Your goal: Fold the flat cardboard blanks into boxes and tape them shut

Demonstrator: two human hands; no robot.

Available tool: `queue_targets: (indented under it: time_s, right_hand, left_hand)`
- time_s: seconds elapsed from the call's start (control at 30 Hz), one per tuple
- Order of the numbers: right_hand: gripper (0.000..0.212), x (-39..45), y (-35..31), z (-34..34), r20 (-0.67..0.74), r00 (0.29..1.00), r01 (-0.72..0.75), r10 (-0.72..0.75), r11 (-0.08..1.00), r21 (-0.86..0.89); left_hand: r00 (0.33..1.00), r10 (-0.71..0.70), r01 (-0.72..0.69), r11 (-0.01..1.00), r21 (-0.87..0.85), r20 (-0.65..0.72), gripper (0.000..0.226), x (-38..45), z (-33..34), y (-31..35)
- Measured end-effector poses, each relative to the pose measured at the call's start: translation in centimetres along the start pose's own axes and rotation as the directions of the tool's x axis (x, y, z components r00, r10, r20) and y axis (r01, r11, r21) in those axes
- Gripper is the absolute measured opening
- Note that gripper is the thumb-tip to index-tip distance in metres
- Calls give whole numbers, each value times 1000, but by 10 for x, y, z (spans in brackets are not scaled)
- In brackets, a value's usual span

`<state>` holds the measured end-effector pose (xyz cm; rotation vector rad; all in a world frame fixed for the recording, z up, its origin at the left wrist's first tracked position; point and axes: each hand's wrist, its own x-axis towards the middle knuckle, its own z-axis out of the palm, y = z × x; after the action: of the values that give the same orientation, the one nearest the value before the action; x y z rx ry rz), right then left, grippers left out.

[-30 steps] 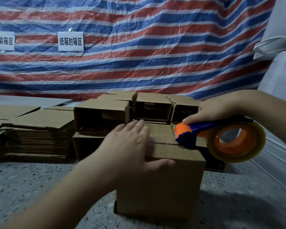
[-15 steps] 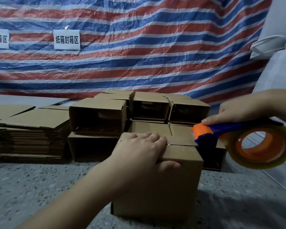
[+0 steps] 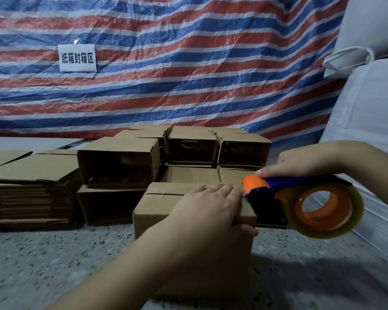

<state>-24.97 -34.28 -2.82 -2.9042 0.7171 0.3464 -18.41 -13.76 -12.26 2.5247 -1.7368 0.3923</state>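
Cardboard box (image 3: 166, 211) under work stands upright on the speckled floor (image 3: 54, 260), directly before you, its two top flaps closed with the seam (image 3: 164, 194) between them visible to the left of your palm. Your left hand (image 3: 207, 211) lies flat across the flaps, fingers fairly straight, thumb hooked over the near edge; judged purpose is to keep the flaps level and stop the box sliding under the pull of the tape. Your right hand (image 3: 300, 163) is closed around the blue handle of the tape dispenser (image 3: 296, 198), forefinger lying along its orange head, which sits at the right end of the seam, just beside your left fingertips. Whether tape is already stuck to the board cannot be told. The roll (image 3: 327, 211) hangs clear off the box's right side. Flat blanks (image 3: 29, 186) are stacked to the left; formed boxes (image 3: 121, 162) lie on their sides behind, open mouths toward you, within reach. Next stroke, in my judgement, calls for the left hand to give way as the head runs along the seam.
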Motion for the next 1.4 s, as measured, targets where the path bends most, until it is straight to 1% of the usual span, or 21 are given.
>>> queue_targets:
  time_s: [0.1, 0.2, 0.27, 0.33, 0.37, 0.43, 0.47, 0.5, 0.57, 0.63, 0.73, 0.8, 0.9, 1.03, 1.17, 1.23, 1.27, 1.3, 1.33, 1.37, 1.4]
  right_hand:
    - [77, -3, 11, -11, -10, 1000, 13, -13, 1000, 4]
    - [75, -15, 20, -21, 39, 999, -4, 3, 1000, 24]
    - [76, -12, 17, -16, 60, 997, -36, 38, 999, -39]
    - [72, -1, 9, 2, 24, 998, -59, 64, 983, -175]
    - [70, 3, 4, 13, -20, 997, -76, 73, 954, -291]
    - [64, 9, 0, 36, -112, 992, -118, 64, 805, -582]
    - [62, 12, 6, 50, -131, 990, -132, 62, 748, -650]
    - [62, 16, 14, 62, -133, 989, -140, 70, 753, -643]
    - [62, 20, 29, 82, -168, 985, -131, 43, 821, -555]
    - [63, 24, 39, 102, -301, 952, -107, -62, 850, -516]
    - [72, 28, 44, 135, -551, 822, -109, -141, 911, -397]
    - [81, 25, 40, 154, -633, 761, -117, -142, 930, -349]
    - [77, 22, 34, 183, -683, 714, -112, -152, 939, -326]
    - [62, 22, 32, 217, -712, 692, -68, -118, 971, -227]
    - [69, 20, 27, 205, -712, 701, -97, -33, 985, -141]
    - [82, 17, 20, 179, -701, 713, -67, 30, 997, -25]
    - [80, 16, 17, 164, -705, 706, 13, 73, 993, 116]
    - [72, 15, 12, 148, -709, 694, 146, 125, 940, 309]
    - [62, 16, 7, 133, -708, 684, 301, 177, 815, 494]
    - [53, 20, 1, 121, -696, 681, 425, 228, 650, 630]
    - [47, 25, -7, 110, -669, 692, 495, 271, 497, 713]
  left_hand:
    - [1000, 3, -2, 1000, 11, -12, 83, 0, 3, -4]
    - [999, 19, -19, 1000, -4, -36, 80, -2, 3, -3]
    - [997, 27, -27, 1000, -9, -67, 77, -3, 3, -3]
    - [996, 35, -35, 999, -1, -86, 75, -4, 2, -3]
    - [995, 40, -40, 999, 2, -92, 74, -5, 1, -3]
    - [994, 42, -43, 999, -7, -97, 71, -7, 1, -5]
    - [995, 42, -43, 999, -11, -95, 70, -8, 1, -6]
    - [994, 40, -42, 999, -11, -102, 70, -9, 2, -6]
    - [992, 28, -29, 1000, -9, -123, 69, -9, 3, -7]
    - [992, 25, -27, 999, -16, -122, 69, -8, 5, -6]
    - [992, 25, -28, 999, -19, -128, 69, -8, 6, -8]
    - [989, 24, -28, 999, -23, -144, 69, -8, 7, -8]
    - [984, 36, -39, 999, -18, -174, 67, -9, 7, -8]
    - [985, 30, -33, 999, -17, -169, 68, -10, 8, -8]
    - [985, 29, -33, 999, -24, -172, 67, -9, 8, -7]
    - [983, 28, -31, 999, -17, -181, 67, -9, 8, -7]
    - [984, 27, -30, 999, -14, -177, 68, -9, 9, -7]
    - [984, 28, -31, 999, -10, -174, 68, -9, 9, -7]
    - [985, 32, -33, 999, -5, -171, 68, -9, 10, -8]
    - [985, 34, -35, 999, -1, -167, 69, -8, 10, -8]
    - [987, 34, -34, 999, 2, -159, 69, -8, 9, -8]
